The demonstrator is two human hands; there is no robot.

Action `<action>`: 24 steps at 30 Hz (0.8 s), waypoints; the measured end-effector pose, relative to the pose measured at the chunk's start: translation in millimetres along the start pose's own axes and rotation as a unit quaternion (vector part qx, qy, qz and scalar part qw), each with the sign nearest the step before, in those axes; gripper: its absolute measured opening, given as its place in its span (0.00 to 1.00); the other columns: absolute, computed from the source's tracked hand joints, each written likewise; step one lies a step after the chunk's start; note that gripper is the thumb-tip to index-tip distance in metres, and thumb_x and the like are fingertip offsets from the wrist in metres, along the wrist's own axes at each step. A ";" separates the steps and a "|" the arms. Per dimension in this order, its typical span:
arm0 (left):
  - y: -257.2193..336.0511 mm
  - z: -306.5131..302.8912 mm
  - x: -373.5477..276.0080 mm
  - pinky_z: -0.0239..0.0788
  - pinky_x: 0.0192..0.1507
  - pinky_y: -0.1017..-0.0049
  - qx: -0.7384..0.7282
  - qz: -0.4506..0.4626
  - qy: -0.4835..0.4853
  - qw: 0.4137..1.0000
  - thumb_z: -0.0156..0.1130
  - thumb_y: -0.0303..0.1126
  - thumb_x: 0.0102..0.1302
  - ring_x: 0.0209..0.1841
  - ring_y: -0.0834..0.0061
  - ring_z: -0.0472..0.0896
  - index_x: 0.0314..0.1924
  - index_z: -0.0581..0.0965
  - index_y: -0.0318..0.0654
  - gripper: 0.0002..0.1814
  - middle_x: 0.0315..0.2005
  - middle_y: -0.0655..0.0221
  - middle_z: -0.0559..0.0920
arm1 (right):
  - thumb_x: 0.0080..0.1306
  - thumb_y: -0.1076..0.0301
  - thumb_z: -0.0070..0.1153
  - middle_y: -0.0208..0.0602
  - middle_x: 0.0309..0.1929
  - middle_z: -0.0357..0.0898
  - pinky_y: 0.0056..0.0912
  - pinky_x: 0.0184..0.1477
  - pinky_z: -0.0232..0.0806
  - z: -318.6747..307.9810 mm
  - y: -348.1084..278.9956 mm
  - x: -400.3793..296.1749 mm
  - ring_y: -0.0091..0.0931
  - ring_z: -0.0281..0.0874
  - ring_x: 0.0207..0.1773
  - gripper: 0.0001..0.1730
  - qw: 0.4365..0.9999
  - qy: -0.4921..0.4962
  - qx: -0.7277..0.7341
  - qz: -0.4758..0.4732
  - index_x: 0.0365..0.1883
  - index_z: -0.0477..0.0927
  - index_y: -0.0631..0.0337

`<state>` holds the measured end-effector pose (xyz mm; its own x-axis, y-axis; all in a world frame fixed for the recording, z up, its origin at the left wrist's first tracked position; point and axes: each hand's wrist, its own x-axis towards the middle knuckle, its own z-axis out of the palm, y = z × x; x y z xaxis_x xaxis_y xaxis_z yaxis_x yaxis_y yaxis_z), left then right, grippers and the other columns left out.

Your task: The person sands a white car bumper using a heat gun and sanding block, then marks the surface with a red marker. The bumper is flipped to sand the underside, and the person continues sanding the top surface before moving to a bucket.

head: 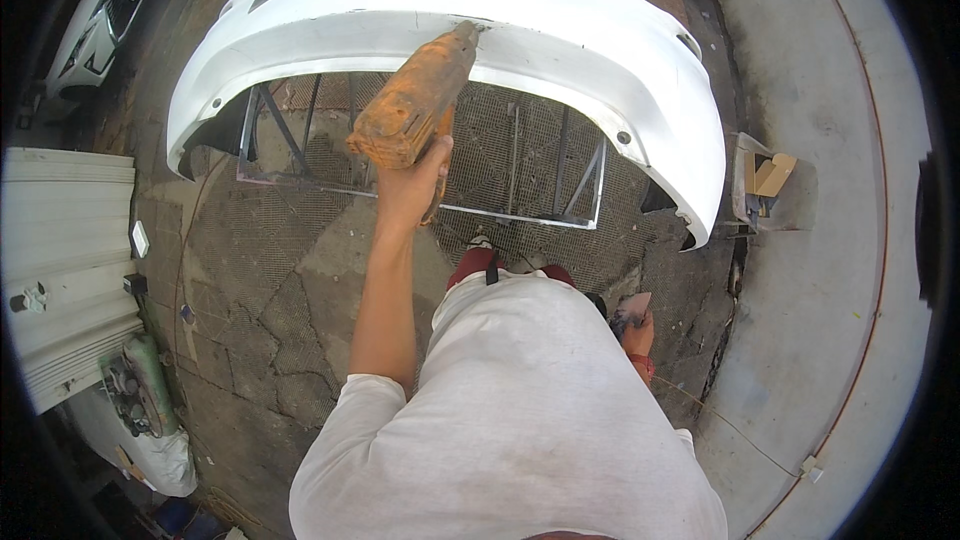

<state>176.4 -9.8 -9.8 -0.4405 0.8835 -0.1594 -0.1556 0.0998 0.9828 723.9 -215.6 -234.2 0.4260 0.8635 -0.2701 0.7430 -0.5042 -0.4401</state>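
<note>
My left hand (412,184) grips the handle of a worn orange heat gun (412,101), stretched out before me. The gun's nozzle points at a white car bumper cover (585,0), at a dark, scuffed spot on its lower panel; whether it touches cannot be told. Low at my right side, my right hand (637,334) holds a flat pinkish piece (636,306), perhaps a spreader or abrasive sheet. A dark smudged thing is beside those fingers, too small to name. The bumper curves around in front of me, raised on a metal frame stand (525,220).
A pale wall (817,315) with a hose or cable along it bounds the right. Near it, an open cardboard box (772,174) sits in a bin. At left are a white car (101,22), a corrugated metal panel (67,210) and a green machine (146,382). Cords cross the worn floor (247,277).
</note>
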 end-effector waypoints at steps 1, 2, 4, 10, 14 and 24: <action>-0.6 -0.4 0.5 0.73 0.32 0.80 0.001 0.001 -0.007 1.000 0.70 0.24 0.68 0.31 0.84 0.76 0.48 0.77 0.35 0.12 0.37 0.72 0.79 | 0.61 0.75 0.61 0.61 0.57 0.82 0.48 0.63 0.71 0.3 2.4 1.2 0.54 0.79 0.62 0.32 1.000 -0.007 0.012 0.002 0.65 0.73 0.65; -1.9 -1.5 1.2 0.73 0.32 0.80 0.003 0.002 -0.014 1.000 0.70 0.24 0.68 0.31 0.84 0.76 0.48 0.77 0.36 0.12 0.37 0.72 0.79 | 0.61 0.75 0.61 0.61 0.58 0.81 0.48 0.63 0.71 0.9 4.9 1.5 0.54 0.79 0.62 0.32 1.000 -0.005 0.009 0.004 0.65 0.73 0.65; -1.1 -0.8 1.0 0.72 0.32 0.80 0.005 0.002 -0.021 1.000 0.70 0.24 0.68 0.31 0.84 0.76 0.48 0.77 0.36 0.12 0.37 0.72 0.79 | 0.61 0.74 0.61 0.61 0.58 0.81 0.47 0.63 0.71 0.5 0.1 0.7 0.54 0.80 0.62 0.32 1.000 -0.002 0.004 0.009 0.66 0.73 0.65; 3.0 4.4 -1.1 0.72 0.32 0.80 0.009 -0.004 -0.020 1.000 0.70 0.24 0.68 0.31 0.84 0.76 0.48 0.77 0.36 0.12 0.37 0.72 0.79 | 0.61 0.73 0.61 0.60 0.64 0.78 0.45 0.68 0.68 0.4 4.6 3.3 0.52 0.76 0.67 0.34 1.000 -0.010 0.001 0.014 0.68 0.72 0.68; 0.6 6.0 -0.5 0.72 0.32 0.81 0.023 -0.001 -0.024 0.999 0.71 0.25 0.68 0.31 0.84 0.76 0.48 0.77 0.35 0.12 0.37 0.72 0.79 | 0.61 0.73 0.61 0.60 0.67 0.75 0.44 0.71 0.66 1.7 10.7 6.4 0.52 0.74 0.70 0.36 0.999 -0.019 -0.004 0.026 0.69 0.71 0.69; 5.9 18.0 -2.5 0.69 0.31 0.77 0.053 0.025 -0.022 0.998 0.69 0.31 0.68 0.27 0.82 0.77 0.39 0.80 0.35 0.08 0.27 0.74 0.80 | 0.61 0.73 0.61 0.61 0.68 0.75 0.43 0.71 0.66 6.0 17.2 4.8 0.50 0.75 0.70 0.37 1.000 -0.001 -0.002 0.028 0.71 0.70 0.69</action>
<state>192.5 -3.2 -1.9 -0.4066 0.9073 -0.1073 -0.0384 0.1004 0.9942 735.6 -220.2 -248.2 0.4663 0.8338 -0.2955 0.7197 -0.5518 -0.4214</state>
